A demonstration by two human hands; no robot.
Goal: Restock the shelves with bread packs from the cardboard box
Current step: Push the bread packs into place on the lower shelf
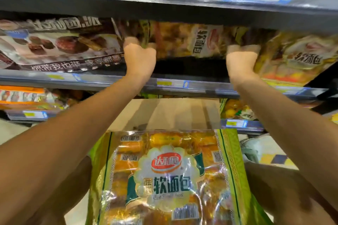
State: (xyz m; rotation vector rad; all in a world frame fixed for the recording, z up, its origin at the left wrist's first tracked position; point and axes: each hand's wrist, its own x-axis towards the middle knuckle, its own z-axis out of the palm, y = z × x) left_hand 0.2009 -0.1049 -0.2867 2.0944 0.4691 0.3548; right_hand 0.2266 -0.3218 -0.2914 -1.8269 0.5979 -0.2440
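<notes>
Nearest the camera: green-and-gold bread pack [164, 179] lying face up on top of the cardboard box [164, 113], between the forearms. Beyond it, shelf rail [182, 86] with price tags. Left hand [140, 56] and right hand [241, 58] reach over the rail, fingers curled, gripping the two ends of a bread pack on the shelf [190, 40] (motion-blurred). Chocolate pie pack [58, 42] sits left of it.

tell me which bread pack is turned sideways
The bread pack gripped by both hands, left hand and right hand, at the shelf: its label reads rotated. The pack in the cardboard box below lies label upright.
</notes>
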